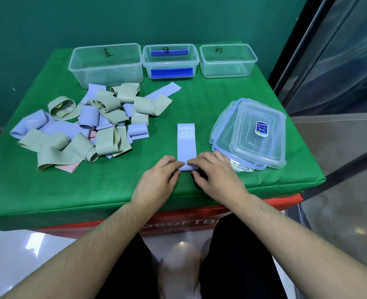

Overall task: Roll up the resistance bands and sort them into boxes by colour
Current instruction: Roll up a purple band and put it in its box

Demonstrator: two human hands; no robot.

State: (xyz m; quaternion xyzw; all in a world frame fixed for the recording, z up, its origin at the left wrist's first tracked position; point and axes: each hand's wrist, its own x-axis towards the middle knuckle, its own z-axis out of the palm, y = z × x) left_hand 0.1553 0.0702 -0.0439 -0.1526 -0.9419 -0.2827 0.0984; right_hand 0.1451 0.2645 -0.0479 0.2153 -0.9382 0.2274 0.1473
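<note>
I see both hands near the front edge of the table (232, 100), working one pale blue band (186, 143) marked "20 LB". It lies flat, running away from me, with its near end curled into a small roll. My left hand (156, 180) and right hand (217, 175) each have a grip on that rolled end, fingertips curled over it, thumbs underneath.

Just right of the band, a stack of clear lids (256, 134) touches my right hand. To the left, well apart, a pile of loose bands (81, 130) in blue, green and pink spreads wide. Green cloth lies bare between them up to three clear boxes (163, 61) along the far edge.

Beyond the table is a green wall; glass panels stand to the right.
</note>
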